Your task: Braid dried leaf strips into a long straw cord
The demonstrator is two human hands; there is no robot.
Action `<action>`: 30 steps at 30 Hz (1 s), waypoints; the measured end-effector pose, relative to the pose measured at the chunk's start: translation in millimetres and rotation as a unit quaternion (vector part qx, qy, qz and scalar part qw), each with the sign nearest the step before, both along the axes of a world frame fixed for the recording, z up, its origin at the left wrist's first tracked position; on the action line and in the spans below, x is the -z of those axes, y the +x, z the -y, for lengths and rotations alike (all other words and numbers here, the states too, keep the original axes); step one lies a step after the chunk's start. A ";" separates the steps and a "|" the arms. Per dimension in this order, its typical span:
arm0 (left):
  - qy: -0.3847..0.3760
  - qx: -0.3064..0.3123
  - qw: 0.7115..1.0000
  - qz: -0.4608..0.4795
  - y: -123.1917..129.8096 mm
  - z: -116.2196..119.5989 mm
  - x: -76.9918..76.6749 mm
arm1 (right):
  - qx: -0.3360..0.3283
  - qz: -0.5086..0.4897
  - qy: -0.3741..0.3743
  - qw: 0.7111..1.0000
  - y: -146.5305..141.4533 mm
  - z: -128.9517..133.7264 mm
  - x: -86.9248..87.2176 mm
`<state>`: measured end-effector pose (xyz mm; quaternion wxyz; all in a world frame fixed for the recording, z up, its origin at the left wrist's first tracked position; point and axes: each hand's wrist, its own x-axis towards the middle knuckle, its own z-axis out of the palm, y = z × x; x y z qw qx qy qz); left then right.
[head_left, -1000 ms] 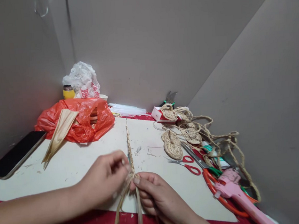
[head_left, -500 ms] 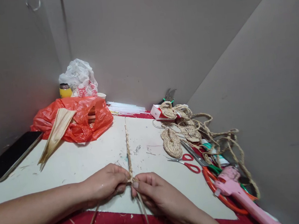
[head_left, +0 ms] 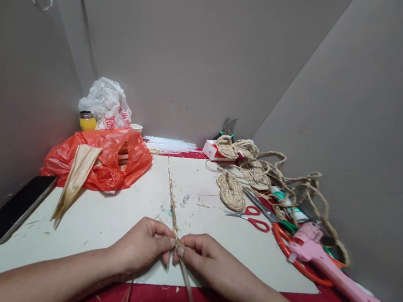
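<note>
A thin straw braid (head_left: 171, 191) lies in the middle of the frame and runs up the white board (head_left: 97, 216). Its near end is pinched between the left hand (head_left: 144, 245) and the right hand (head_left: 200, 257), both closed tight on it at the lower centre. Loose straw strands (head_left: 188, 288) hang below the hands. The straw looks very light, dry and a little stiff, so it may crack; the best hold seems to be just at the last crossing. At right lie red scissors (head_left: 251, 217) and a pink glue gun (head_left: 320, 258).
</note>
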<state>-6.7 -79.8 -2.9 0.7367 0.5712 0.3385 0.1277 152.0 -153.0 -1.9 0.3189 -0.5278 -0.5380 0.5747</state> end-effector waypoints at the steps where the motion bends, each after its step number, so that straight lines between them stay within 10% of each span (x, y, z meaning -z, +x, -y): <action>1: 0.003 -0.009 1.000 -0.006 -0.6 0.1 0.8 | -0.007 0.006 0.000 1.000 -0.6 0.3 -1.7; 8: 0.035 -0.028 0.998 -0.048 -1.9 -1.9 -0.3 | 0.039 0.145 0.067 0.986 0.6 1.4 -9.0; 15: 0.038 -0.002 0.999 0.021 -0.7 2.7 -3.7 | 0.076 -0.109 -0.132 0.982 -12.2 7.5 -0.2; 19: 0.041 -0.001 0.998 0.041 -0.3 5.2 -0.6 | 0.092 -0.096 -0.139 0.981 -24.7 16.5 13.4; 25: -0.006 -0.007 0.998 0.064 0.1 8.8 1.3 | 0.044 0.130 0.005 0.991 -28.2 25.7 17.5; 30: -0.038 -0.047 0.997 0.050 1.7 12.6 -4.3 | 0.016 0.334 0.164 0.928 -26.9 25.7 12.4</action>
